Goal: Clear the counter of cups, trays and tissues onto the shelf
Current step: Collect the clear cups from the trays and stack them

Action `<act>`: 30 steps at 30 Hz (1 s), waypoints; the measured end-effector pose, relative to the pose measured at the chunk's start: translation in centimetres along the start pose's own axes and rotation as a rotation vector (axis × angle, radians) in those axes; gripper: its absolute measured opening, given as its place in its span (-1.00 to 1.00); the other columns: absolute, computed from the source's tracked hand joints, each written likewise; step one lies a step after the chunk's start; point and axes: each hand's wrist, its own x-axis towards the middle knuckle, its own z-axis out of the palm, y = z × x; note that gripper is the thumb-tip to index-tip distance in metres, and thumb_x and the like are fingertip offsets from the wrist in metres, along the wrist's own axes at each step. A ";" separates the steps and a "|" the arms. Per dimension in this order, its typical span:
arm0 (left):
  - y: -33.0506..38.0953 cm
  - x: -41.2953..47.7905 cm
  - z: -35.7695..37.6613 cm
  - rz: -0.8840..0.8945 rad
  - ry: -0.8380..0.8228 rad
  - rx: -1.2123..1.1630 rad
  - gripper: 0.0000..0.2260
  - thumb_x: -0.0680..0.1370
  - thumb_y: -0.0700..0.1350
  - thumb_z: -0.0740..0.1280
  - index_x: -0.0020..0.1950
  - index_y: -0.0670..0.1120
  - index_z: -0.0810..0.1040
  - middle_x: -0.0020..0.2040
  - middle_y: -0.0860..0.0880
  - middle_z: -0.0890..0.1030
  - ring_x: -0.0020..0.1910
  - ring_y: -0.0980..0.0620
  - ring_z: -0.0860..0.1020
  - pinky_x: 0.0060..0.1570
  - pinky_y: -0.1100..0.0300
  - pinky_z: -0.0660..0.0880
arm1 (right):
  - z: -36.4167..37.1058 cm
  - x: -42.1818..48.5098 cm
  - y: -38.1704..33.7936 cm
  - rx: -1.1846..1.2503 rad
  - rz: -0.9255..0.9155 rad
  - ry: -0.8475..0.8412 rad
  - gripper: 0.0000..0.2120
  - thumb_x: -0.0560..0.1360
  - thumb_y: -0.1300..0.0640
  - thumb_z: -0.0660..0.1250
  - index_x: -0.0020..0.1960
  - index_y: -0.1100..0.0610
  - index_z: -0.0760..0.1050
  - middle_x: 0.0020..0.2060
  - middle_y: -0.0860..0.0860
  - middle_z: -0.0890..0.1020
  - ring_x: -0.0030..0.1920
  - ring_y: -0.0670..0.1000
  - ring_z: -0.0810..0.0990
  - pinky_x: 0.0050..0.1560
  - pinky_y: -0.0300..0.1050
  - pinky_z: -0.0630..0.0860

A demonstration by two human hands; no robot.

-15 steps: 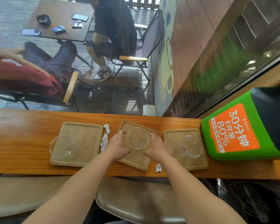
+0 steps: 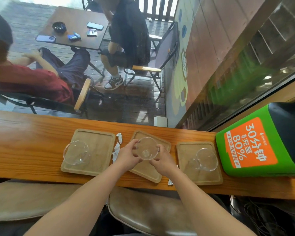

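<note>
We grip the clear cup (image 2: 146, 149) over the skewed middle tray (image 2: 143, 171), left hand (image 2: 126, 157) and right hand (image 2: 163, 163) curled round its sides; at 9 o'clock crumpled tissues (image 2: 117, 149), at 3 o'clock a second tray (image 2: 183, 155) on the counter (image 2: 32, 150)

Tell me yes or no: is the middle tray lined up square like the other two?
No, the middle tray is turned cornerwise, while the left tray and right tray lie square.

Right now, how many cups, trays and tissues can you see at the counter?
Clear cups: 3
Wooden trays: 3
Crumpled tissues: 3
Total: 9
</note>
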 end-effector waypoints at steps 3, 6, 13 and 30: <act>0.5 -0.8 -1.6 0.048 -0.003 -0.090 -0.32 0.38 -0.16 0.59 0.41 0.10 0.37 0.23 0.07 0.51 0.14 0.01 0.60 0.10 0.00 0.62 | 0.1 -0.6 -1.7 0.050 -0.045 -0.002 -0.35 0.42 -0.08 0.50 0.38 -0.10 0.24 0.23 -0.11 0.48 0.14 -0.06 0.55 0.01 -0.16 0.51; 0.7 -2.0 -3.6 0.092 0.018 -0.114 -0.31 0.38 -0.12 0.59 0.42 0.08 0.36 0.26 0.07 0.48 0.21 0.02 0.53 0.13 0.09 0.57 | 0.2 -1.1 -3.6 0.071 -0.109 -0.006 -0.33 0.38 -0.12 0.52 0.37 -0.15 0.25 0.26 -0.12 0.48 0.23 -0.05 0.50 0.19 -0.01 0.52; 0.5 -4.5 -9.1 0.200 0.126 -0.108 -0.35 0.37 -0.07 0.60 0.38 0.03 0.39 0.20 0.13 0.50 0.14 0.12 0.55 0.01 0.26 0.59 | 1.7 -2.2 -9.1 0.109 -0.258 -0.058 -0.39 0.35 -0.08 0.56 0.29 -0.20 0.34 0.23 -0.19 0.52 0.22 -0.12 0.52 0.13 -0.13 0.52; -2.8 -8.8 -18.1 0.268 0.347 -0.042 -0.35 0.39 0.05 0.57 0.42 0.06 0.38 0.25 0.14 0.51 0.07 0.20 0.54 -0.14 0.42 0.48 | 7.6 -2.9 -16.9 0.089 -0.441 -0.152 -0.29 0.38 -0.02 0.54 0.43 -0.13 0.29 0.26 -0.14 0.51 0.22 -0.07 0.54 0.02 -0.18 0.60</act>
